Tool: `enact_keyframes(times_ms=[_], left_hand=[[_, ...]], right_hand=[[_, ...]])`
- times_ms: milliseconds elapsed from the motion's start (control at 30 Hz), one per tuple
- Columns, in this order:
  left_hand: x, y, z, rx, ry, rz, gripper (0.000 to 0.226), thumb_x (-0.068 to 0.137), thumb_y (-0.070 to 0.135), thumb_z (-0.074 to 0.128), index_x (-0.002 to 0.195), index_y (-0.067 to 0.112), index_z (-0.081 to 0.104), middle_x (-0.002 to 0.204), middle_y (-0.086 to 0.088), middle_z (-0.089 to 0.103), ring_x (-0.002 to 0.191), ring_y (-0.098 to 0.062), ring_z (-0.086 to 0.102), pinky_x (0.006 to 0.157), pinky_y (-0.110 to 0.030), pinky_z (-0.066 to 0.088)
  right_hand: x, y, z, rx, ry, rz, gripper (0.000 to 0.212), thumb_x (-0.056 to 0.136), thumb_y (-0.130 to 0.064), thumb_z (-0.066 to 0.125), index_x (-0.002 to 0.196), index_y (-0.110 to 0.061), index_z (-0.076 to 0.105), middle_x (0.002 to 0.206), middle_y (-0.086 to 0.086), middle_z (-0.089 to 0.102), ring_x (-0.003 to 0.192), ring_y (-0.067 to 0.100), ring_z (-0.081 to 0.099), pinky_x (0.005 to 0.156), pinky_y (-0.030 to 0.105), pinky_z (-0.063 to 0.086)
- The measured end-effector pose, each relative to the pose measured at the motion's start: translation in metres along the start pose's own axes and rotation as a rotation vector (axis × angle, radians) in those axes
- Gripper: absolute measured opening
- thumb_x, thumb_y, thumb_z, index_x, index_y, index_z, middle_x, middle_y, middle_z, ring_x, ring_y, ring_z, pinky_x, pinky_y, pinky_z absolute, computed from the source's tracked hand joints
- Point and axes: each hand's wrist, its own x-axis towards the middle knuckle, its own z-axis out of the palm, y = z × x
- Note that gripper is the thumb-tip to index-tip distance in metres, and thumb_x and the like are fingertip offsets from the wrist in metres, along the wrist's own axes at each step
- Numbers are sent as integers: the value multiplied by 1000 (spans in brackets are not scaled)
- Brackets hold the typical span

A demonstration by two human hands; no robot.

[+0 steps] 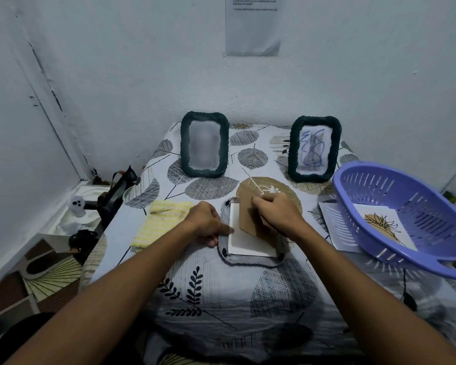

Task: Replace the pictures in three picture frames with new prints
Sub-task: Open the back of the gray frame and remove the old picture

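Brown backing board: gripped by the right hand along its right side, fingers curled over the edge; it is held tilted up above the face-down frame, its far corner raised off the frame.
Left hand: fingers are curled, with the fingertips pressed on the left rim of the face-down frame; whether anything is pinched cannot be told.
Face-down frame: laid flat on the patterned tablecloth, directly in front of the person, its grey back rim and two dark corner clips on the near edge are seen.
White sheet: lying inside the face-down frame, partly covered by the backing board.
Yellow cloth: spread flat just left of the face-down frame, beside the left hand.
Left standing frame: set upright beyond the face-down frame, to the far left, dark woven rim, its picture blurred.
Right standing frame: set upright beyond the face-down frame, to the far right, with blue scribbled lines seen on its picture.
Purple basket: placed right of the face-down frame, tilted, its near rim hanging past the table edge.
Prints: white sheets are seen under and through the basket, one carrying a brown and black drawing.
Paper notice: fixed on the wall, high above the standing frames.
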Motion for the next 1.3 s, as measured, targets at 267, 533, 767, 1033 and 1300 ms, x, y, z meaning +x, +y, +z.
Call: enact_keyframes(times_ms=[267, 533, 767, 1033, 1300], left_hand=[[2, -1, -1, -42, -2, -19, 38, 65, 7, 86, 71, 8, 49, 50, -15, 61, 38, -22, 56, 40, -28, 50], [1, -1, -5, -34, -19, -29, 36, 65, 7, 86, 65, 6, 50, 49, -15, 61, 36, -20, 56, 39, -25, 49], [-2, 1, -14, 20, -16, -57, 35, 66, 9, 86, 67, 7, 51, 56, -18, 63, 34, -19, 56, 36, -22, 45], [0, 1, -19, 80, -37, -81, 34, 67, 9, 85, 63, 6, 51, 56, -18, 63, 36, -21, 58, 40, -26, 52], [1, 2, -22, 96, -50, -92, 34, 68, 9, 85, 63, 5, 52, 53, -16, 63, 38, -21, 59, 42, -28, 54]], right_hand=[[2, 14, -23, -15, 78, 18, 26, 87, -29, 55, 91, -13, 76, 89, 3, 70, 85, 18, 59, 75, 31, 46], [12, 42, -33, -259, 96, 45, 34, 82, -42, 55, 93, -16, 72, 89, 3, 70, 83, 20, 62, 77, 34, 53], [9, 57, -36, -398, 86, 88, 29, 80, -44, 57, 89, -19, 67, 86, 4, 66, 81, 24, 62, 74, 34, 52], [5, 67, -29, -431, 77, 116, 27, 78, -44, 59, 79, -18, 65, 78, 3, 65, 75, 23, 61, 67, 30, 48], [2, 68, -23, -486, 88, 63, 27, 80, -41, 58, 72, -16, 63, 73, 2, 61, 71, 22, 58, 61, 27, 38]])
